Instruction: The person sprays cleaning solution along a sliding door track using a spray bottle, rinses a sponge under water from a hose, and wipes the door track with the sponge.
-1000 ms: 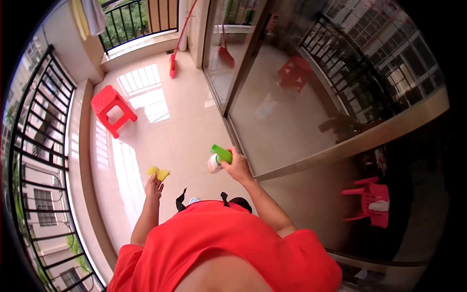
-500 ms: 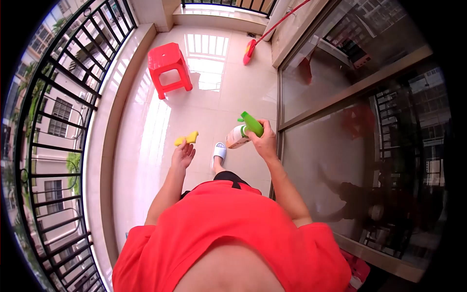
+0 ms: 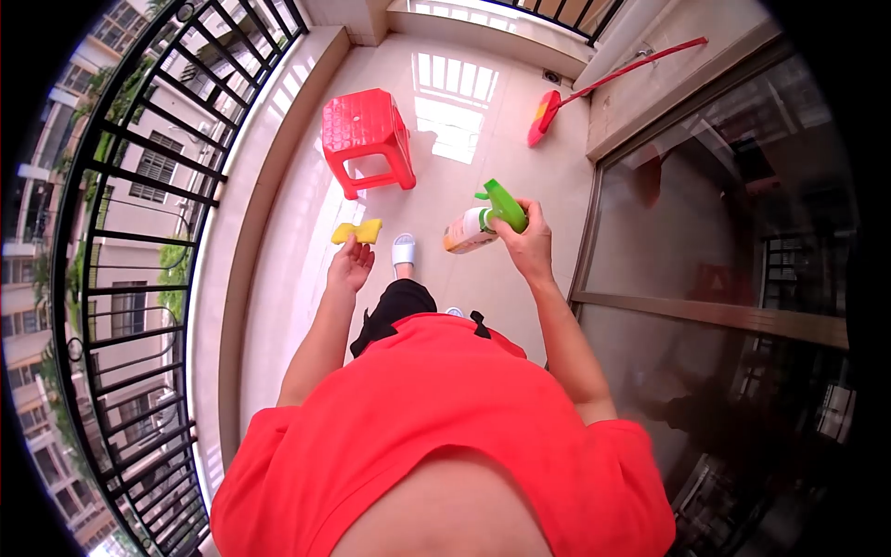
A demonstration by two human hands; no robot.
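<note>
The right hand [image 3: 529,243] grips the spray bottle [image 3: 471,230] just under its green head, likely for control, fingers clamped round it, bottle tilted over the floor [image 3: 445,172]. The left hand [image 3: 351,267] pinches the yellow sponge [image 3: 357,231] by its near edge, probably leaving most of it free. Both forearms reach forward, 2 hands apart.

1. A bright red, short-sleeved top [image 3: 445,390], plain across the front.
2. Black bottoms [image 3: 401,304] with a black tie [image 3: 480,324] showing beside the top's hem.
3. White open-toed slides [image 3: 403,252] on the feet.
4. Bare forearms, bare hands.
</note>
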